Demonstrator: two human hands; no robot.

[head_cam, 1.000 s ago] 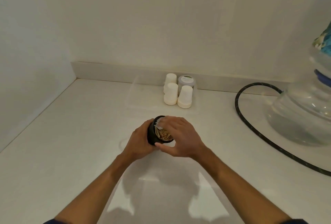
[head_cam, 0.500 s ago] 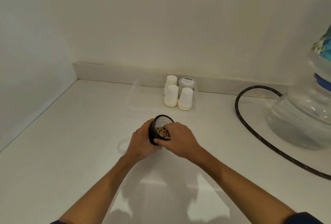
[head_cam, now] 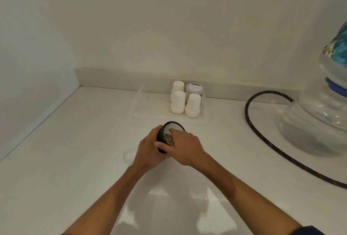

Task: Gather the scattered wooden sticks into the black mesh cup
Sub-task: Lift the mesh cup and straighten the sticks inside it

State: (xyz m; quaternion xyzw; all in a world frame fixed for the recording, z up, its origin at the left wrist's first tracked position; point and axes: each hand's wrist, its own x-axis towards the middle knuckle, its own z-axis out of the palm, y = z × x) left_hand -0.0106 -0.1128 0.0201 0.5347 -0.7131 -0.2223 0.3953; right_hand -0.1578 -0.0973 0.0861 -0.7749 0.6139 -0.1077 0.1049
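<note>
1. We found the black mesh cup [head_cam: 173,128] near the middle of the white counter [head_cam: 65,159], tipped so its mouth faced the camera, with wooden sticks [head_cam: 170,139] visible inside it.
2. The left hand [head_cam: 149,152] was wrapped around the cup's side and held it tilted. We could not tell whether the base touched the counter.
3. The right hand [head_cam: 185,149] was at the cup's mouth, with its fingers reaching inside among the sticks and its thumb lying across the near rim. Whether those fingers pinched any sticks or merely pressed them we could not tell. The two hands were together, both on the cup.
4. We saw no loose sticks on the visible counter. We judged the gathering close to done and the step in hand to be seating the last sticks in the cup.
5. The next move, in our judgement, called for drawing the right fingers out without dragging sticks along, then standing the cup upright.
6. Beyond the cup stood small white cups [head_cam: 178,101] in a clear tray [head_cam: 142,103]. A black hose [head_cam: 249,120] and a large clear water bottle [head_cam: 319,118] lay to the right, well apart.
</note>
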